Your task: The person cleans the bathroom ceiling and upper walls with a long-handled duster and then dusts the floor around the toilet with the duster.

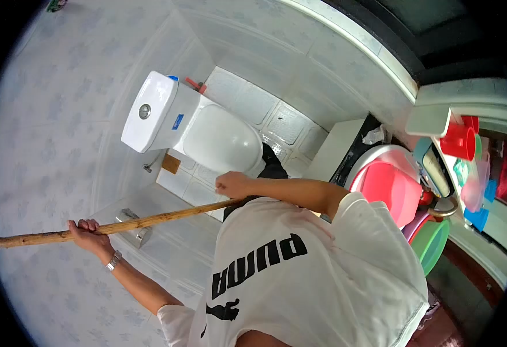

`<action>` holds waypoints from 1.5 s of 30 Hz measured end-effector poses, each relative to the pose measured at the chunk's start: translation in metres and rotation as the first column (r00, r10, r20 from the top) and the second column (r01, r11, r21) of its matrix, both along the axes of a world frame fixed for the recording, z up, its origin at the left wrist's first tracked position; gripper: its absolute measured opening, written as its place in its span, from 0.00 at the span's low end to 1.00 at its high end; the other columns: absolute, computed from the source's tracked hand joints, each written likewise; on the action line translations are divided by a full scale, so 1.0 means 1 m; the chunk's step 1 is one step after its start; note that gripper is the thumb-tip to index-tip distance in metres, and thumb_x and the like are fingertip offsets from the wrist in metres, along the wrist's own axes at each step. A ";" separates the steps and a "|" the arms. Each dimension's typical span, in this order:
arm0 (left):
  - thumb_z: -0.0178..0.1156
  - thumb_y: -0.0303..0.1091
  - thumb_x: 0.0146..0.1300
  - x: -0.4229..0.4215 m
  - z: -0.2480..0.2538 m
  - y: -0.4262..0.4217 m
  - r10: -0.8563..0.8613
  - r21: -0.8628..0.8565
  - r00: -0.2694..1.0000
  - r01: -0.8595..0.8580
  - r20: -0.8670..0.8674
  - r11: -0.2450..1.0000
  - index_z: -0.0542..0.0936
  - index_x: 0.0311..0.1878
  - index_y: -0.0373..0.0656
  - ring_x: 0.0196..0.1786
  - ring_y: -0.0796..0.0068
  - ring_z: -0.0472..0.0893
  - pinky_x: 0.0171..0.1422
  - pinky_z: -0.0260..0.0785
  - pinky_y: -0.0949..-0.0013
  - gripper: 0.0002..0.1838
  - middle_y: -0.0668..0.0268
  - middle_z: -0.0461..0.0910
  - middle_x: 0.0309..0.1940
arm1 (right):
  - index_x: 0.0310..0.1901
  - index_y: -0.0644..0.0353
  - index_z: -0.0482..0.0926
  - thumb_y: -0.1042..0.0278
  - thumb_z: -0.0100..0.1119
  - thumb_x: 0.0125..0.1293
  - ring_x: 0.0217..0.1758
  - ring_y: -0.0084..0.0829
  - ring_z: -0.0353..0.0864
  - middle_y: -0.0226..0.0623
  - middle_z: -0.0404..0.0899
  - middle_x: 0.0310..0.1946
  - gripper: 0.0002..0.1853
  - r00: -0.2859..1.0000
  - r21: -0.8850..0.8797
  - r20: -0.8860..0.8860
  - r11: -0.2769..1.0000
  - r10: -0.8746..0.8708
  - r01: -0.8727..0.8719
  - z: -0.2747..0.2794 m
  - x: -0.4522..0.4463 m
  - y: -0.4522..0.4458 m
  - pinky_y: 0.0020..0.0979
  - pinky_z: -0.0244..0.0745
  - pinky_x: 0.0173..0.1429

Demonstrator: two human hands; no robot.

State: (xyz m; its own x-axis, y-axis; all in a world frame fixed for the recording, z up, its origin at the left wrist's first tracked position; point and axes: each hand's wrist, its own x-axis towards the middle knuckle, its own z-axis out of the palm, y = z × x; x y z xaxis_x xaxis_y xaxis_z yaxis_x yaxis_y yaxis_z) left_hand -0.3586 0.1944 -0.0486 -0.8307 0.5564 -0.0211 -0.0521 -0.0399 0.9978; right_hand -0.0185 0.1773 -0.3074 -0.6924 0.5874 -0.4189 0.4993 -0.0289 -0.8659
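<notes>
White black-lettered T-shirt, five o'clock; at eight, your left grip clasps a brown wooden pole; right grip unclear.

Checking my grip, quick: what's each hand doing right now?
Left hand: holding the wooden stick.
Right hand: looks curled; whether it holds anything can't be told.

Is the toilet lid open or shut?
Shut. The white toilet lid lies down as one smooth cover, with no bowl opening showing, instead of standing up against the tank.
</notes>
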 end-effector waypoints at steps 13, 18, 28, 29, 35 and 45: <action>0.53 0.42 0.68 0.024 -0.027 0.012 0.001 0.006 1.000 -0.001 -0.023 1.000 0.62 0.26 0.46 0.13 0.78 0.60 0.19 0.52 0.71 0.17 0.71 0.61 0.13 | 0.35 0.64 0.81 0.61 0.55 0.58 0.41 0.50 0.80 0.51 0.81 0.34 0.13 0.863 0.196 0.158 0.871 -0.481 0.450 -0.080 0.075 -0.014 0.44 0.74 0.47; 0.54 0.39 0.68 0.013 -0.035 0.014 -0.103 0.031 0.993 0.104 -0.051 0.994 0.63 0.27 0.45 0.13 0.79 0.61 0.17 0.54 0.74 0.16 0.71 0.61 0.13 | 0.34 0.65 0.82 0.63 0.57 0.56 0.39 0.50 0.80 0.52 0.81 0.33 0.13 0.770 0.086 0.163 0.787 -0.616 0.611 -0.078 0.078 -0.032 0.43 0.74 0.46; 0.53 0.37 0.68 0.016 -0.057 0.034 -0.129 0.035 0.992 0.130 -0.013 0.991 0.62 0.27 0.45 0.12 0.80 0.61 0.15 0.53 0.75 0.15 0.71 0.60 0.13 | 0.37 0.69 0.76 0.75 0.52 0.65 0.28 0.25 0.78 0.36 0.79 0.27 0.06 0.707 -0.088 -0.001 0.705 -0.707 0.704 -0.051 0.085 0.011 0.27 0.76 0.35; 0.53 0.37 0.68 0.019 -0.056 0.036 -0.129 0.049 0.992 0.129 -0.017 0.990 0.62 0.27 0.45 0.12 0.80 0.61 0.15 0.53 0.75 0.15 0.71 0.60 0.13 | 0.37 0.69 0.76 0.75 0.52 0.65 0.28 0.25 0.78 0.36 0.79 0.27 0.06 0.707 -0.079 -0.013 0.706 -0.707 0.704 -0.054 0.087 0.023 0.27 0.76 0.35; 0.54 0.39 0.67 0.051 -0.052 0.054 -0.030 0.033 0.999 0.028 0.044 0.999 0.62 0.28 0.47 0.12 0.81 0.60 0.15 0.53 0.76 0.15 0.72 0.59 0.13 | 0.36 0.69 0.77 0.73 0.53 0.65 0.28 0.26 0.79 0.38 0.79 0.28 0.08 0.773 -0.139 -0.067 0.773 -0.631 0.619 -0.066 0.110 0.095 0.29 0.76 0.34; 0.55 0.48 0.66 0.084 -0.054 0.079 0.068 0.018 0.994 -0.069 0.086 0.997 0.63 0.26 0.48 0.10 0.80 0.60 0.13 0.51 0.75 0.19 0.73 0.61 0.11 | 0.36 0.69 0.78 0.68 0.52 0.65 0.27 0.28 0.81 0.40 0.81 0.27 0.11 0.787 -0.253 0.035 0.756 -0.616 0.604 -0.091 0.150 0.178 0.30 0.78 0.34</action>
State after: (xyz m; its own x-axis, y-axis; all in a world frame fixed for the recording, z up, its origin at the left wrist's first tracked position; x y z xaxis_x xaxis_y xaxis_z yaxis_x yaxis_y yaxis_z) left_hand -0.2747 0.2739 -0.1024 -0.8625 0.4992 -0.0828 -0.1337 -0.0670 0.9888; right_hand 0.1311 0.3552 -0.3983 -0.2443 0.7784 -0.5782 0.2635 -0.5206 -0.8121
